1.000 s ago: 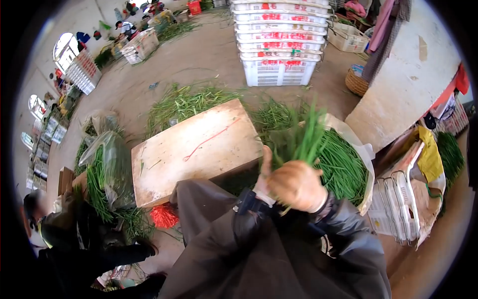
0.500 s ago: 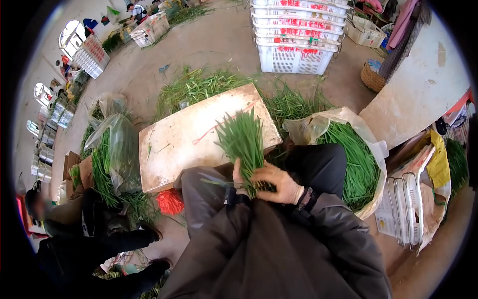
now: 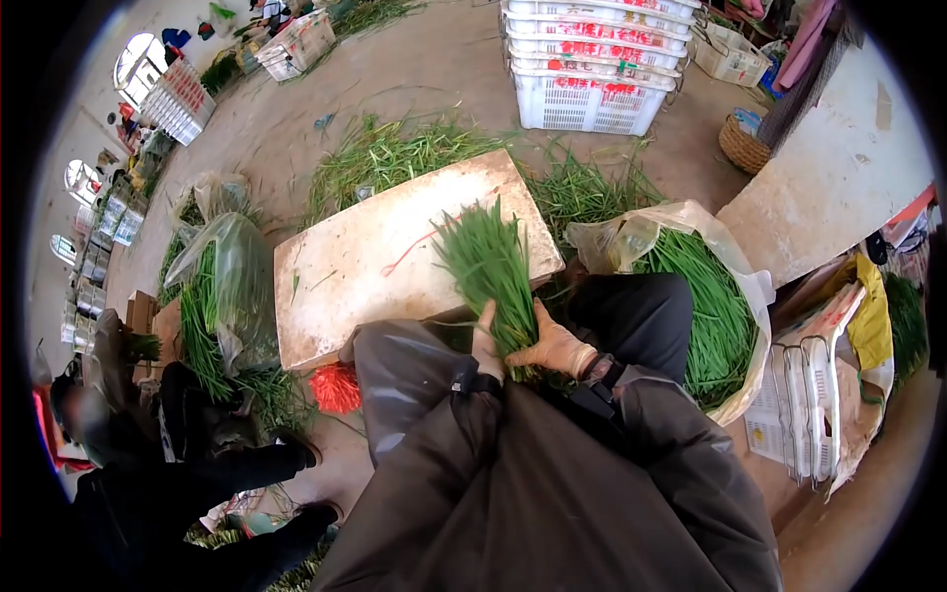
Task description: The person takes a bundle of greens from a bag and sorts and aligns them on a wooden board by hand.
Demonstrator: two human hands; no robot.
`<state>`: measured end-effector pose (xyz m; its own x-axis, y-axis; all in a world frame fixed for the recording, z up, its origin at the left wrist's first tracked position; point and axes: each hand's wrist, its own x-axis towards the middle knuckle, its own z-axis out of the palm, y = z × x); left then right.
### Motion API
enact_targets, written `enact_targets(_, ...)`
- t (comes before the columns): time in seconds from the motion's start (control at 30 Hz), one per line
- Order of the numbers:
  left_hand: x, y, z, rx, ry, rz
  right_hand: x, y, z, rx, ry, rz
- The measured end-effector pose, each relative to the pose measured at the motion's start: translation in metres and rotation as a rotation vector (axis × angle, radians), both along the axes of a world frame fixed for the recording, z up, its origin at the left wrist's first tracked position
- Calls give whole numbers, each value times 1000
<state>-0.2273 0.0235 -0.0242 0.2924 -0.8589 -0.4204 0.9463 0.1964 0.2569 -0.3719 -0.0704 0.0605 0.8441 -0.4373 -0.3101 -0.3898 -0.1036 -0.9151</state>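
A bunch of long green chives (image 3: 490,261) stands upright in front of my lap, its leaf tips fanning over the edge of a worn white block-like table (image 3: 345,281). My left hand (image 3: 485,342) is closed around the lower left side of the bunch. My right hand (image 3: 555,345) grips the lower right side, its thumb pointing up along the leaves. The lower ends of the bunch are partly hidden between my hands. A thin red string (image 3: 402,259) lies on the table behind the leaves.
An open plastic-lined bag of chives (image 3: 695,321) stands at my right, with white crates (image 3: 789,409) beyond it. At left are a clear bag (image 3: 247,296), red ties (image 3: 336,387) and another person's legs (image 3: 237,474). Stacked crates (image 3: 592,99) and loose leaves (image 3: 395,158) lie ahead.
My right hand has shifted from across the front of the bunch to its right side, with the thumb now raised. The bunch has moved slightly right.
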Motion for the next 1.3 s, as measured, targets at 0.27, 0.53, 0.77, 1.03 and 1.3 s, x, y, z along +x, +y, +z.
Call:
enact_targets(0.27,-10,2,5,99,-442,195,17,-7,-53,288,-48,-263)
enact_targets(0.53,-7,24,-14,311,-257,223,22,-4,-28,615,-185,-244)
enact_targets(0.77,-17,34,24,208,-102,212,19,0,-12,686,-158,-240)
enact_targets(1.03,4,25,21,185,-520,-119,25,1,-52,105,-187,-140)
enact_targets(1.3,26,17,61,62,-551,-24,33,6,-13,-29,-357,-162)
